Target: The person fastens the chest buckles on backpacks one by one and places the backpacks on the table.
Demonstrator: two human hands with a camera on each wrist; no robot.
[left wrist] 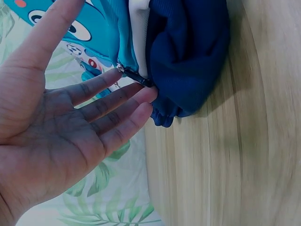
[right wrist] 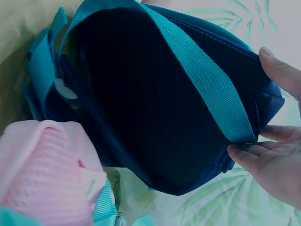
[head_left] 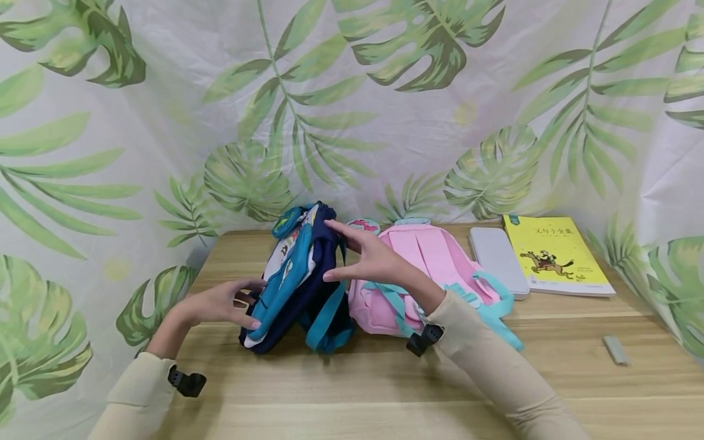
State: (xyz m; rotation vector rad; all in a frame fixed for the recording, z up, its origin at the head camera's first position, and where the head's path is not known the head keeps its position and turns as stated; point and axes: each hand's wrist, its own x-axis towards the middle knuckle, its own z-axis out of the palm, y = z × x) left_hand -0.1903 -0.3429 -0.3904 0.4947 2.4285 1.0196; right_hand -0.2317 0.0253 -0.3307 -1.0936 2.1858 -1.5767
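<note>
A navy and teal child's backpack (head_left: 285,293) stands tilted on the table, its cartoon front facing left. My left hand (head_left: 220,304) is beside that front near the lower end; in the left wrist view its fingers (left wrist: 110,96) are spread and mostly straight, the tips near a zipper pull (left wrist: 136,76). At the upper end, my right hand (head_left: 379,260) touches the bag with thumb and fingers held wide apart. The right wrist view shows the bag's dark back panel (right wrist: 136,94) and a teal strap (right wrist: 202,80) across it, with the right fingertips (right wrist: 237,153) at its edge.
A pink backpack (head_left: 448,250) with turquoise straps lies right of the navy one, under my right forearm. Beyond it are a pale flat case (head_left: 497,260) and a yellow book (head_left: 555,253). A small grey piece (head_left: 615,350) lies at the right. Leaf-print cloth hangs behind the table (head_left: 341,397).
</note>
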